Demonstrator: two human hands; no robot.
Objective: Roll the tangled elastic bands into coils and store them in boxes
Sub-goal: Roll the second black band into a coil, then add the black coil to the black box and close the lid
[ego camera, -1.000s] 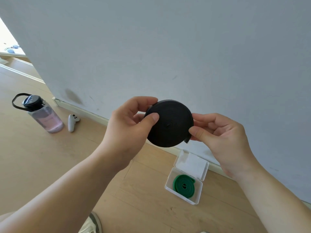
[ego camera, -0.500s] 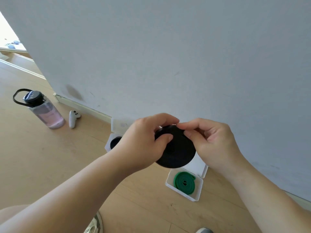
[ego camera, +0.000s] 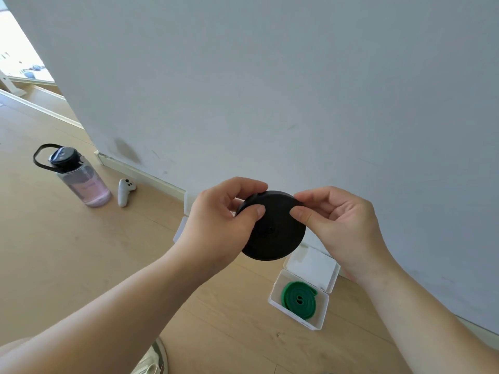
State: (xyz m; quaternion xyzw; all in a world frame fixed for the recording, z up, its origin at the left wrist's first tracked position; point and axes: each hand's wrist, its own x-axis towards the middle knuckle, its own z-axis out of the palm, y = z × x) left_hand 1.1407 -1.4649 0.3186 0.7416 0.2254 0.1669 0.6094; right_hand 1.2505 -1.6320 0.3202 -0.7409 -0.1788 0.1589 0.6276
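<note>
A tightly rolled black elastic band coil (ego camera: 272,233) is held in the air in front of the wall, its flat face toward me. My left hand (ego camera: 221,225) pinches its left edge with thumb on the face. My right hand (ego camera: 337,222) pinches its upper right edge. Below on the floor stands an open white box (ego camera: 324,317) with a green band coil (ego camera: 298,299) lying inside; its lid (ego camera: 313,265) leans back toward the wall. A second white box (ego camera: 179,230) is mostly hidden behind my left hand.
A pink water bottle with a black cap (ego camera: 78,179) stands on the wooden floor at the left. A white controller (ego camera: 124,191) lies beside it near the baseboard. The grey wall (ego camera: 270,90) fills the upper view. A shoe tip (ego camera: 154,360) shows at the bottom edge.
The black coil and both hands dropped lower than a second ago and have since stayed about level. My right fingers moved from the coil's right side to its top edge.
</note>
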